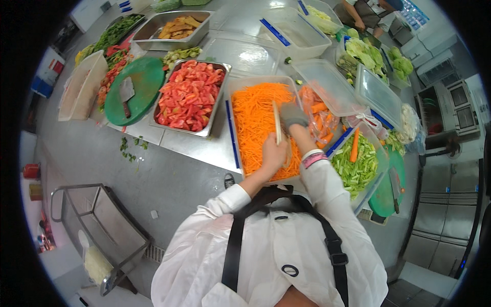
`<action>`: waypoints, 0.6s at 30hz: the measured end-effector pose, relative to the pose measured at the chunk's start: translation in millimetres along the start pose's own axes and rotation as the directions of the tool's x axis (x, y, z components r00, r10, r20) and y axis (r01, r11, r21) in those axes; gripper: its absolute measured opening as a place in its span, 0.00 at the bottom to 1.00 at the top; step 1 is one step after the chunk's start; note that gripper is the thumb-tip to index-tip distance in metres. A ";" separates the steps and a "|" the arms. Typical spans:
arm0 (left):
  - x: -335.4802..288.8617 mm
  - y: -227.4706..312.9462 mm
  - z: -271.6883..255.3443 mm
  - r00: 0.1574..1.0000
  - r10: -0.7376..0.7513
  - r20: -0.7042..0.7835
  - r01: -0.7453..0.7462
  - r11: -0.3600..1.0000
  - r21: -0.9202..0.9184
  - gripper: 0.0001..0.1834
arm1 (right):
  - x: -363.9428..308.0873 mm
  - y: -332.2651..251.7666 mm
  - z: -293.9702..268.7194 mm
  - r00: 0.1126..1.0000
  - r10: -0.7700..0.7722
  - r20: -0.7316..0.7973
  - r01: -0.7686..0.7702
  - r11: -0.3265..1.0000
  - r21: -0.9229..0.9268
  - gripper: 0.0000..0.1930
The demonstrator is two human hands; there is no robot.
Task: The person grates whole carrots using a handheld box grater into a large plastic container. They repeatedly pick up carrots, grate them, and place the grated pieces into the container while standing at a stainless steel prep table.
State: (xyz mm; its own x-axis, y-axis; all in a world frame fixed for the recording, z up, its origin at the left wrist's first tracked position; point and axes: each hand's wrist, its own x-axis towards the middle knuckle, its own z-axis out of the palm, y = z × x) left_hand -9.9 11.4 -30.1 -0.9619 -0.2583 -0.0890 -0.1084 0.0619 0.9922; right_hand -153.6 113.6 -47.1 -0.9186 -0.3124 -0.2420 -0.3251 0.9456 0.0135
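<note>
Over a clear bin (233, 138) heaped with shredded carrot (254, 110), my left hand (274, 153) is closed round the near end of a pale, narrow grater (277, 122) seen almost edge-on. My right hand (295, 115), in a grey glove, presses against the grater's right face with its fingers curled. Whatever lies between that palm and the grater is hidden. Just right of the glove, whole orange carrots (323, 123) lie in a clear plastic bag.
Left stand a steel pan of cut tomatoes (190, 97) and a green board (148, 77) bearing a cleaver (126, 92). To the right are a bin of chopped greens (353, 171) with one carrot (355, 146) and another knife (395, 187). A person (364, 15) works at far right.
</note>
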 end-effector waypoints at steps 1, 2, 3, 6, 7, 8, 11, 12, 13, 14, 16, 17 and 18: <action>-1.4 -8.3 5.6 0.998 0.057 0.002 -0.058 0.998 0.033 0.08 | 5.1 7.2 6.7 0.988 0.110 -0.108 -0.093 0.984 0.153 0.24; 3.2 9.2 2.1 1.000 0.005 0.020 -0.004 1.000 -0.021 0.09 | 5.3 20.2 13.7 0.952 0.235 -0.194 -0.170 0.938 0.301 0.24; 4.7 7.5 -2.2 1.000 -0.010 0.000 0.010 0.998 -0.061 0.09 | -7.3 19.4 15.8 0.938 0.324 -0.125 -0.199 0.796 0.572 0.24; 10.5 7.2 -9.6 0.998 -0.024 -0.053 0.015 0.985 -0.173 0.09 | -57.1 10.2 -10.8 0.908 0.330 0.260 -0.240 -0.101 0.966 0.22; 9.2 6.4 -9.1 0.999 -0.024 -0.048 0.014 0.979 -0.205 0.09 | -69.3 7.7 -18.9 0.890 0.267 0.369 -0.269 -0.346 0.899 0.23; 9.8 5.9 -10.5 0.998 -0.023 -0.051 0.010 0.972 -0.235 0.09 | -75.0 5.6 -17.9 0.871 0.249 0.424 -0.314 -0.382 0.869 0.25; 13.9 1.4 -8.7 0.999 -0.038 -0.014 0.033 0.955 -0.295 0.08 | -99.1 -12.9 -45.4 0.902 0.308 0.303 -0.247 -0.207 0.947 0.30; 14.1 1.4 -8.7 0.999 -0.036 0.001 0.035 0.961 -0.273 0.08 | -96.6 -12.1 -41.0 0.913 0.345 0.219 -0.212 -0.059 0.975 0.29; 13.7 1.3 -8.9 0.999 -0.050 0.019 0.053 0.959 -0.280 0.07 | -96.5 -10.4 -34.1 0.918 0.376 0.126 -0.161 0.064 0.985 0.29; 13.7 1.2 -9.6 0.997 -0.063 0.037 0.071 0.956 -0.286 0.07 | -95.9 -9.2 -27.0 0.915 0.402 0.030 -0.115 0.188 0.975 0.28; 12.4 6.9 -15.5 0.992 -0.113 0.055 0.125 0.934 -0.336 0.06 | -106.6 -15.9 -17.7 0.905 0.410 -0.118 -0.062 0.399 0.915 0.27; 12.4 8.3 -17.0 0.990 -0.129 0.057 0.141 0.926 -0.350 0.06 | -113.8 -18.7 -13.8 0.901 0.401 -0.167 -0.066 0.507 0.859 0.27; 11.2 6.2 -21.1 0.990 -0.137 0.032 0.140 0.927 -0.347 0.07 | -131.4 -35.6 -28.5 0.918 0.365 -0.156 -0.117 0.625 0.772 0.26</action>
State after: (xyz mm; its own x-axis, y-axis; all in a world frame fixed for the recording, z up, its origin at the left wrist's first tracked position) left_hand -16.0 -11.5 -23.1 -0.9456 -0.2331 -0.2268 -0.1478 -0.3134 0.9381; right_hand -27.7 118.3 11.8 -0.9969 0.0444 -0.0656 0.0779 0.6979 -0.7119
